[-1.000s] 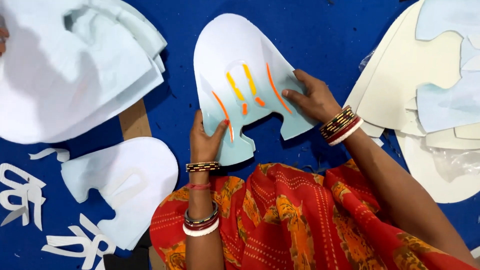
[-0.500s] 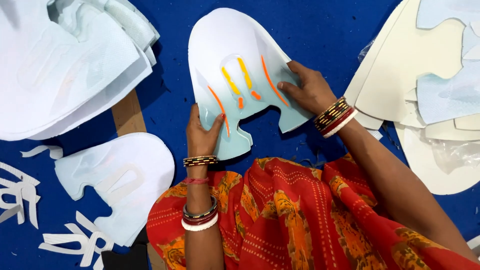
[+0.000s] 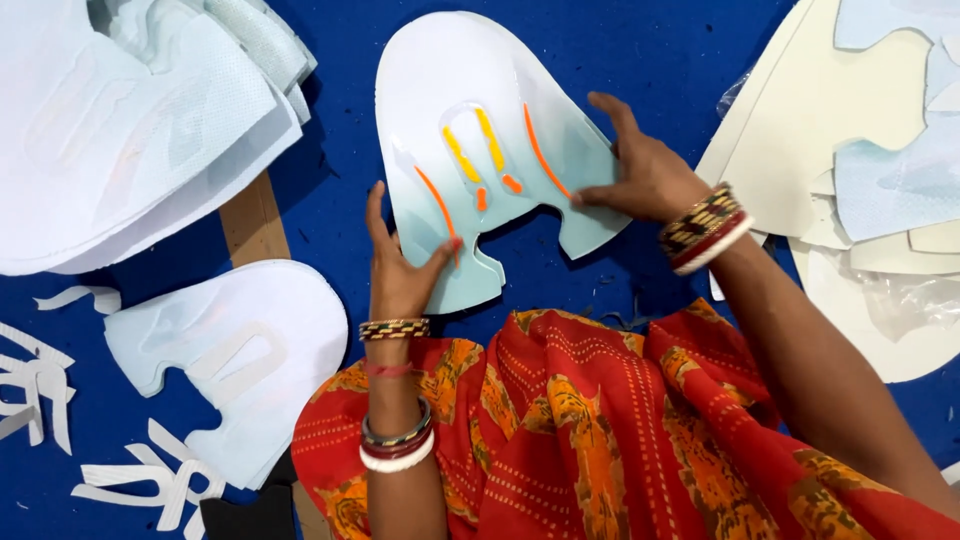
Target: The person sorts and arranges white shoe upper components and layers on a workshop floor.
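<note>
A pale blue cut shoe-upper piece (image 3: pixel 470 100) with orange and yellow stripes lies on the blue work surface (image 3: pixel 650 50) in front of me. My left hand (image 3: pixel 400 265) rests on its lower left leg, thumb on the orange stripe. My right hand (image 3: pixel 640 170) presses flat on its right leg with fingers spread. Both wrists wear bangles. Red and orange patterned cloth (image 3: pixel 600 430) covers my lap below the piece.
A stack of similar white pieces (image 3: pixel 130 120) sits at the upper left. Another white piece (image 3: pixel 250 350) lies at lower left, with white cut-out strips (image 3: pixel 40 390) beside it. Cream and pale blue sheets (image 3: pixel 850 130) are piled at the right.
The striped piece has shifted slightly up and left on the surface. My right hand's fingers have spread further over its right leg; my left hand stays on the lower left leg.
</note>
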